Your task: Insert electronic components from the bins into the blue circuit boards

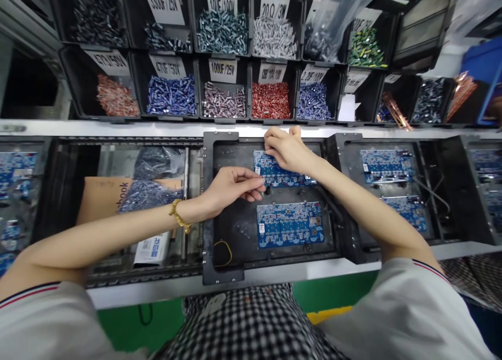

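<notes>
Two blue circuit boards lie in a black tray before me. Over the upper circuit board (282, 178) is my right hand (288, 147), its fingers bent down at the board's upper left edge; their tips are partly hidden. My left hand (241, 185) is at the same board's lower left corner, thumb and fingertips pinched together. Anything between those fingertips is too small to make out. Below both hands the lower circuit board (290, 225) lies flat, untouched, with a small white label at its left.
Black bins of sorted components (270, 100) stand in two rows behind the rail. To the right, another tray holds more blue boards (386, 166). A cardboard piece (100, 195) and plastic bags (159, 164) lie left of my tray (231, 245), which has a yellow wire loop (229, 253) inside.
</notes>
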`<state>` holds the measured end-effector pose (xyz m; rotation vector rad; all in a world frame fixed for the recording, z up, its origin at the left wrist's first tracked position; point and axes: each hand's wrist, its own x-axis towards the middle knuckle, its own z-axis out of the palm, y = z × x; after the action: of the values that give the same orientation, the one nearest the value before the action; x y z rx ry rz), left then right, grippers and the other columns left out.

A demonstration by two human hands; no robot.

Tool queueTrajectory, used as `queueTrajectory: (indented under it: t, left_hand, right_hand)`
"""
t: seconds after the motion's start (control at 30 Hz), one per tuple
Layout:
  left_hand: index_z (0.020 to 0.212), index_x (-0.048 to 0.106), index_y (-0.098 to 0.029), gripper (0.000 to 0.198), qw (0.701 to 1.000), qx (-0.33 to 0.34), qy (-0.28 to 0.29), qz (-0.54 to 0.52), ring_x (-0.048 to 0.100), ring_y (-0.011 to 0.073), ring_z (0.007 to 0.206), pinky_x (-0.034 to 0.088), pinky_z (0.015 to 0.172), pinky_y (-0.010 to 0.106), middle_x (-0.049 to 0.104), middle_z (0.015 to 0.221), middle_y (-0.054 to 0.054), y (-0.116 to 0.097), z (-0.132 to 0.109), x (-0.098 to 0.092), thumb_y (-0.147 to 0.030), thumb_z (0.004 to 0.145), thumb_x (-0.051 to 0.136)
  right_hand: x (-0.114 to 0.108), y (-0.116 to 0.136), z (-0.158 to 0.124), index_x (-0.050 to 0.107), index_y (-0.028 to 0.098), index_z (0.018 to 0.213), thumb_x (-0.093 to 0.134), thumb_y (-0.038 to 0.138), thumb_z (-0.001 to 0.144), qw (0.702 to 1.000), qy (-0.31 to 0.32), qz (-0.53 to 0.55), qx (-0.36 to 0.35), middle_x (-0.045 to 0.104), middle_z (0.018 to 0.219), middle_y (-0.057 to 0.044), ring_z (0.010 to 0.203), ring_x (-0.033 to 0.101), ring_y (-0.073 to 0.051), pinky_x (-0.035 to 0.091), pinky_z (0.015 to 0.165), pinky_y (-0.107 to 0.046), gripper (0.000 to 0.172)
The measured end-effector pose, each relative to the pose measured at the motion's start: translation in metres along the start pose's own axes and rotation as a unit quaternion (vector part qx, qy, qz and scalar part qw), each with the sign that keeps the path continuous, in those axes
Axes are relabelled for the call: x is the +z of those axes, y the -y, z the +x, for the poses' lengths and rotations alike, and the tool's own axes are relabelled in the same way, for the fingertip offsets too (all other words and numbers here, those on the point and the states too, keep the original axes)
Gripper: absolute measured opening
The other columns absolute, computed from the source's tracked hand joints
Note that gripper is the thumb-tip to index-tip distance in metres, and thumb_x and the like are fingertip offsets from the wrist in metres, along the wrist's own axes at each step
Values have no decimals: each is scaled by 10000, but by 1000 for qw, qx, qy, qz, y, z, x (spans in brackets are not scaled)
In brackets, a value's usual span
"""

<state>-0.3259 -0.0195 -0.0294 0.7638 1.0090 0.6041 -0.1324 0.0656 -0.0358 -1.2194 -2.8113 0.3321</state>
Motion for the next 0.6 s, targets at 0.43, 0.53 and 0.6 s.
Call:
queueTrajectory:
  t: [0.43,0.53,0.6]
  left_hand:
    - [772,671,-95,209,1000,17,-17,-14,635,101,567,510,540,186,706,737,73,2,0,0,-276,714,759]
    - [770,665,-102,220,999,36,-32,0,653,119,586,532,561,204,708,736,76,2,-1,-2,-299,723,752]
    - [767,658,-106,210,997,57,-41,15,662,126,594,543,575,208,704,707,68,3,-1,0,-294,731,745]
  right_hand:
    - [-1,8,0,580,173,763,469,308,896,999,-25,-5,38,629,892,-57,872,556,-221,248,851,-430,220]
    - [-10,22,-9,620,179,709,551,438,857,980,-63,157,101,658,774,-35,782,594,-192,332,839,-414,306]
    - [-18,35,-16,657,181,736,603,473,812,945,-49,306,104,680,760,-28,726,606,-169,405,757,-362,306]
